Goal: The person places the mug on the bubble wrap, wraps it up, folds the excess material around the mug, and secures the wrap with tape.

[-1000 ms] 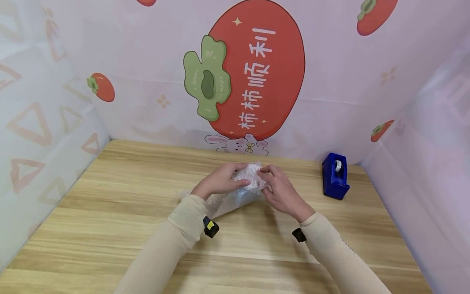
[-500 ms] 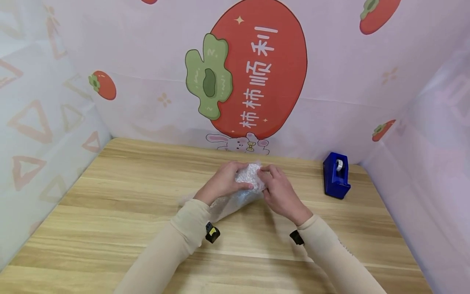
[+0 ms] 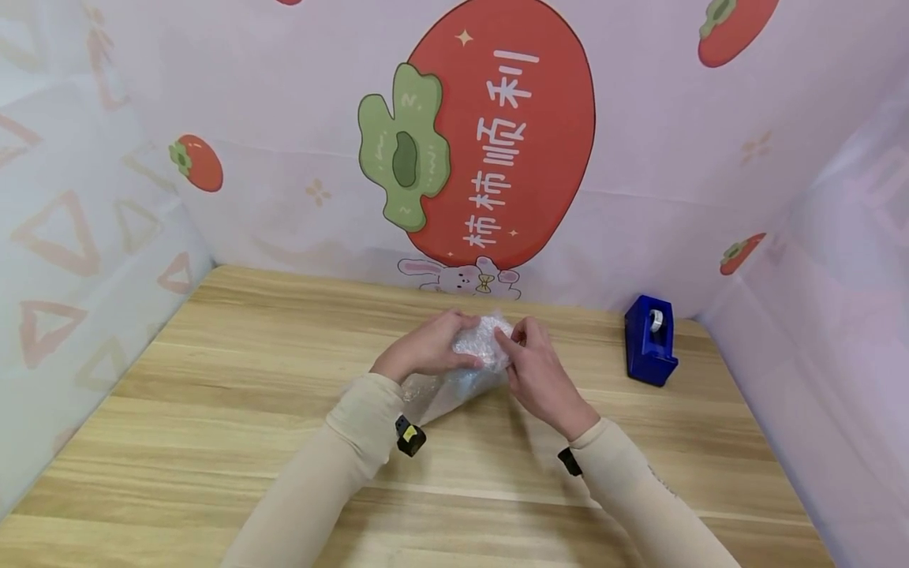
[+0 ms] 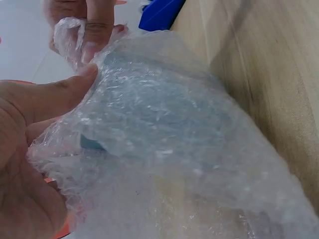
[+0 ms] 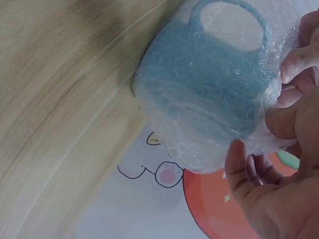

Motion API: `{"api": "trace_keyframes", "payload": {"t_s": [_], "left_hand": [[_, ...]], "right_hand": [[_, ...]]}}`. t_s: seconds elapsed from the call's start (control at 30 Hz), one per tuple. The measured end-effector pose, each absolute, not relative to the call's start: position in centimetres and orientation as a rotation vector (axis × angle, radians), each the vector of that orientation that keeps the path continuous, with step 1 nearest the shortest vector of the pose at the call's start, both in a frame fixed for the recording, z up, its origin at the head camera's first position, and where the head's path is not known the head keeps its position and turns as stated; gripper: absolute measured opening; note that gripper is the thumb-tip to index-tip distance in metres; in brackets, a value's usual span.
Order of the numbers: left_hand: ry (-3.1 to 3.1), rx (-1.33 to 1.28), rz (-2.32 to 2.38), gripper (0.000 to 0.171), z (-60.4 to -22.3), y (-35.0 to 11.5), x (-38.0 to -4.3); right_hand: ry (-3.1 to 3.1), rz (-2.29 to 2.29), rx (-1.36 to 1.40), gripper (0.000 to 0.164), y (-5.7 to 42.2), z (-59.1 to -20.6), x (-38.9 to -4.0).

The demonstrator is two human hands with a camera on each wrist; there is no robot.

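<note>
A bubble-wrap bundle (image 3: 474, 355) is held just above the wooden table (image 3: 213, 410), near its middle, w/ both hands closed round it. The left hand (image 3: 424, 350) is curled round the left side, thumb pressed on the film, prob. so the wrap is kept from springing open; the right hand (image 3: 540, 371) pinches folds at the right end. Inside, a blue mug (image 5: 214, 84) w/ a loop handle can be made out thru the film in the right wrist view. A loose tail of wrap is trailed toward the person. Mug rim and base are blurred by the film; the fingers' far sides are hidden. A blue tape dispenser (image 3: 649, 341) is left well apart, at the right.
</note>
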State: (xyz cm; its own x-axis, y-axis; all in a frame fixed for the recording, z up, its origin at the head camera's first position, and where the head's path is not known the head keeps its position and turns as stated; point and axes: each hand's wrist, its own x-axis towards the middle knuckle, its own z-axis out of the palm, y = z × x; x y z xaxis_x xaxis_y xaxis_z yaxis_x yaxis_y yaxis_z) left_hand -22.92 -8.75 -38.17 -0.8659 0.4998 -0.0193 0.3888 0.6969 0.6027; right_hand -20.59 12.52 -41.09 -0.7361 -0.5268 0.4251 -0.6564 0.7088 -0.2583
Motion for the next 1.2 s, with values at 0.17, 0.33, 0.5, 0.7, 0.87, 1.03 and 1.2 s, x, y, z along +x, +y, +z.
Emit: {"api": "trace_keyframes", "payload": {"t_s": [0.17,0.33,0.5,0.7,0.87,1.03,1.2], "left_hand": [[2.738,0.660,0.917,0.072,-38.1,-8.3,-22.9],[2.751,0.587,0.917,0.074,-38.2,-8.0,-22.9],[2.752,0.589,0.945,0.075,-38.3,-8.0,-23.0],[2.755,0.604,0.948,0.075,-38.6,-8.1,-23.0],[2.750,0.622,0.956,0.076,-38.8,-8.3,-23.1],[2.745,0.641,0.954,0.075,-38.8,-8.3,-23.1],[2.747,0.638,0.958,0.074,-38.7,-8.4,-23.1]], "right_hand": [[-2.539,0.573,0.964,0.042,12.8,-41.0,-20.6],[-2.525,0.564,0.962,0.035,12.6,-40.7,-20.3],[-2.566,0.456,0.983,0.035,12.4,-40.8,-19.9],[-2.674,0.441,1.057,0.049,12.8,-41.0,-19.3],[-2.709,0.610,1.034,0.044,13.2,-41.1,-19.6],[-2.663,0.662,1.009,0.037,13.3,-41.2,-19.9],[-2.622,0.708,0.915,0.039,12.8,-41.2,-20.0]]}}
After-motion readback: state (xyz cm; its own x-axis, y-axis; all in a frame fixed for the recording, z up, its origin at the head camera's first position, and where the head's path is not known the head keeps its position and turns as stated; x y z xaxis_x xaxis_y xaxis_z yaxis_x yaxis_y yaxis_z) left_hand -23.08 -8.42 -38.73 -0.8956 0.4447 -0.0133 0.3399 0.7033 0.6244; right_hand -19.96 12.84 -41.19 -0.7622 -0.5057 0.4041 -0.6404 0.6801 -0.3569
